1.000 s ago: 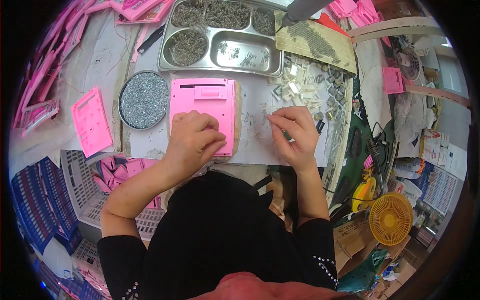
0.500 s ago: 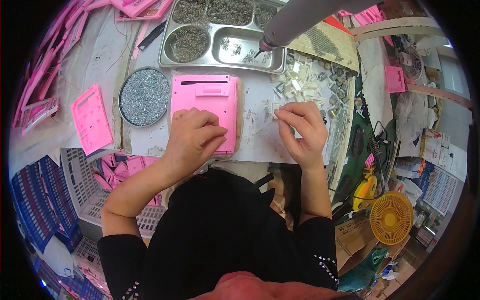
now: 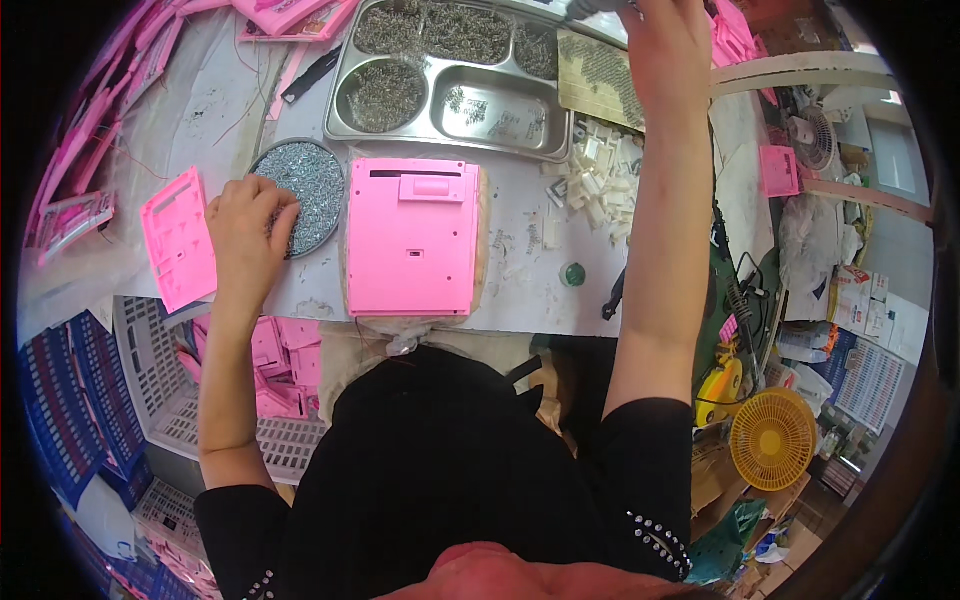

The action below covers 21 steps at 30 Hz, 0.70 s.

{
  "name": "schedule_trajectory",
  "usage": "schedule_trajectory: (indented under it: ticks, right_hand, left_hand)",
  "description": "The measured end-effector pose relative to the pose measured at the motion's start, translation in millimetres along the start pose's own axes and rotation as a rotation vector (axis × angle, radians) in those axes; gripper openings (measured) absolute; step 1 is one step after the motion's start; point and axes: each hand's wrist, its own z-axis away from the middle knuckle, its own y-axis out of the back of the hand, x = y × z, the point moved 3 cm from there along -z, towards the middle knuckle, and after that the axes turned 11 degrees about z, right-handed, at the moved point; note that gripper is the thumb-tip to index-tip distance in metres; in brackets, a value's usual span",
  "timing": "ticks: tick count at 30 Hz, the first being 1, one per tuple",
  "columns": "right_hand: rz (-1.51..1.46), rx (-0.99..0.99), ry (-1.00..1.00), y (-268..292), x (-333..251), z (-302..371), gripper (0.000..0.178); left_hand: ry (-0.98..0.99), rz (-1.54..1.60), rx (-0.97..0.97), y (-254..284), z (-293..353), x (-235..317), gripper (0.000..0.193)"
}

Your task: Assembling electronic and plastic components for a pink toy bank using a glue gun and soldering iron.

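Note:
My left hand (image 3: 248,235) is over the near left side of a round dish of small silvery screws (image 3: 315,185), fingers bent and drawn together. Whatever they pinch is hidden. At the upper edge, my right hand (image 3: 660,25) is closed at an electric screwdriver (image 3: 592,10); most of the tool and the fingertips are out of the picture. Between my arms a pink plastic casing (image 3: 410,250) lies flat on a pad, with a slot, a small raised panel and several holes facing up. Another pink casing part (image 3: 180,240) lies beside my left hand.
Behind the casing stands a metal compartment tray (image 3: 450,145) with heaps of small metal parts. Small white plastic pieces (image 3: 598,185) are piled to its right, near a green round piece (image 3: 572,274). A crate (image 3: 165,390) with pink parts sits below the table's left side.
My left hand has left the casing and moved left to the screw dish. My right hand has gone from beside the white pieces up to the screwdriver, which has shifted up and away from over the tray.

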Motion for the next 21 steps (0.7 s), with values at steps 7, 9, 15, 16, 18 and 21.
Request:
schedule_trajectory:
  ticks: [7,9,15,16,18,21]
  right_hand:
    - [0.568,-0.516,0.100,-22,-16,9,0.058]
    - [0.606,-0.503,0.230,-13,0,28,0.060]
    - [0.106,-0.501,0.026,-29,14,120,0.051]
    - [0.013,-0.460,0.000,-30,19,135,0.051]
    - [-0.082,-0.412,-0.018,-32,16,161,0.053]
    - [-0.165,-0.457,-0.007,-40,-1,190,0.039]
  left_hand:
    - [-0.139,0.015,-0.057,-3,-5,1,0.009]
    - [-0.124,0.024,0.001,-1,-10,0,0.010]
    - [-0.133,0.068,-0.034,3,-16,4,0.020]
    - [-0.195,0.082,-0.077,1,-12,20,0.023]
    - [-0.394,0.237,-0.039,-6,3,74,0.018]
    - [-0.433,0.428,-0.074,-11,21,113,0.018]
